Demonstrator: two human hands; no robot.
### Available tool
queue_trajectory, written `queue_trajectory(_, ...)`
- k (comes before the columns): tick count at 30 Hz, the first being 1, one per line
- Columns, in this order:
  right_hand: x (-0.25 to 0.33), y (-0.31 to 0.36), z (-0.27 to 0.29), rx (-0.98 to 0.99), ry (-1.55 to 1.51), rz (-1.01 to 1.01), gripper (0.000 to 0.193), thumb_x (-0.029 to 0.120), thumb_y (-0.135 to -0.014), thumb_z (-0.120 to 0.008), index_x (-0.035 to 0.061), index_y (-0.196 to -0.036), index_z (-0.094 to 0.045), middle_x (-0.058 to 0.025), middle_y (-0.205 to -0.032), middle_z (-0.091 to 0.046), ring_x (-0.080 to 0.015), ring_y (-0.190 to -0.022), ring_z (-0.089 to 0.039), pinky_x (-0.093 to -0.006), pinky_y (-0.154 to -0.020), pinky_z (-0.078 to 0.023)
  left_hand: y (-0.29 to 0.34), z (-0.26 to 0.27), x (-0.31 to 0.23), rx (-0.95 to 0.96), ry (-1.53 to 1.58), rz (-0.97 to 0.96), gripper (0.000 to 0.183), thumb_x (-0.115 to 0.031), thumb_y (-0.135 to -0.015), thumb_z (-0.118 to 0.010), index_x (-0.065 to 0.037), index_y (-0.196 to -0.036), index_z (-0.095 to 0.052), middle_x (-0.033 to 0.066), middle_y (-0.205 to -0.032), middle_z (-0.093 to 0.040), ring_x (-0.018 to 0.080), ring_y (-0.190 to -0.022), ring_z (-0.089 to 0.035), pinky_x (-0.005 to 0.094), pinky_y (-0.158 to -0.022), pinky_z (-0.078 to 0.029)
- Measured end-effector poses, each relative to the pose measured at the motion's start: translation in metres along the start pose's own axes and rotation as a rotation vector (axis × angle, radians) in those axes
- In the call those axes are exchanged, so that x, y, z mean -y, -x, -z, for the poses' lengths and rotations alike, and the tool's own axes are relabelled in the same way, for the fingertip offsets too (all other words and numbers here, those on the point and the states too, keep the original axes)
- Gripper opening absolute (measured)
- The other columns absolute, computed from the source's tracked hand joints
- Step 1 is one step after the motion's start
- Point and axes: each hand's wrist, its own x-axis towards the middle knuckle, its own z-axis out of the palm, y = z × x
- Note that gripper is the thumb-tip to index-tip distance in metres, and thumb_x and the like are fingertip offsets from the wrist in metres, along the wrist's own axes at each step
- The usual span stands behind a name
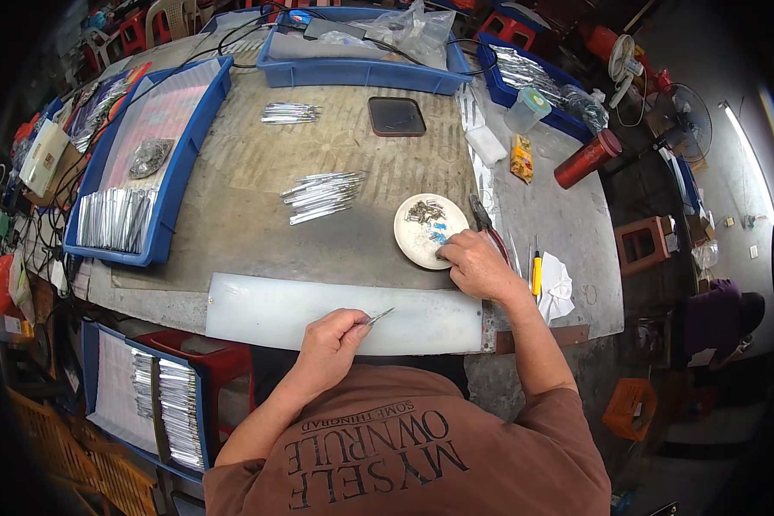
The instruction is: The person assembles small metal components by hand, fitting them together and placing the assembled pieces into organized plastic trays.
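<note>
The left hand (334,335) is pinched shut on a thin metal strip (377,316) over the white board (267,311) at the counter's (258,181) near edge. The right hand (473,262) reaches into the small round dish (417,236) toward the right edge, fingertips closed among its little parts — whether one is gripped, I cannot tell. This looks like the pick-up step; fitting a part to the strip likely calls for bringing both hands together.

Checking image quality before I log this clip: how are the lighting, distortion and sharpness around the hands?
Head view: even, soft light with weak shadows; strong fisheye bending and dark corners at the rim; the left hand pinching a thin silver metal piece and the right hand at the small round white dish are reasonably sharp.
</note>
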Motion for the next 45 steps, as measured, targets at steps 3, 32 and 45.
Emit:
queue_trajectory(3, 0.002, 0.000, 0.004, 0.012, -0.043, 0.018, 0.027, 0.003, -0.059, -0.048, 0.0021, -0.084, -0.058, -0.0114, -0.081, -0.054, -0.0278, -0.084, -0.048, -0.0378, -0.073, -0.036, 0.000, -0.001, -0.001, -0.011, 0.001, -0.004, 0.009, -0.003, -0.078, -0.054, 0.003, -0.086, -0.055, 0.0094, -0.072, -0.057, 0.0150, -0.062, -0.052, 0.0243, -0.057, -0.041)
queue_trajectory(32, 0.008, 0.001, 0.002, -0.045, -0.211, 0.123, 0.017, 0.010, -0.067, -0.062, 0.0022, -0.077, -0.051, -0.0109, -0.075, -0.052, -0.0275, -0.078, -0.050, -0.0368, -0.068, -0.038, -0.001, -0.003, 0.000, -0.011, -0.004, -0.050, 0.010, -0.003, -0.078, -0.054, 0.003, -0.085, -0.054, 0.0123, -0.073, -0.056, 0.0209, -0.062, -0.053, 0.0276, -0.057, -0.042)
queue_trajectory(45, 0.056, 0.005, 0.007, -0.169, -0.571, 0.311, 0.016, 0.004, -0.065, -0.063, 0.0003, -0.077, -0.052, -0.0083, -0.071, -0.051, -0.0247, -0.067, -0.049, -0.0333, -0.059, -0.040, -0.006, -0.006, -0.005, -0.012, -0.081, -0.175, 0.009, -0.003, -0.077, -0.055, 0.002, -0.085, -0.054, 0.0109, -0.070, -0.053, 0.0219, -0.059, -0.052, 0.0287, -0.053, -0.041)
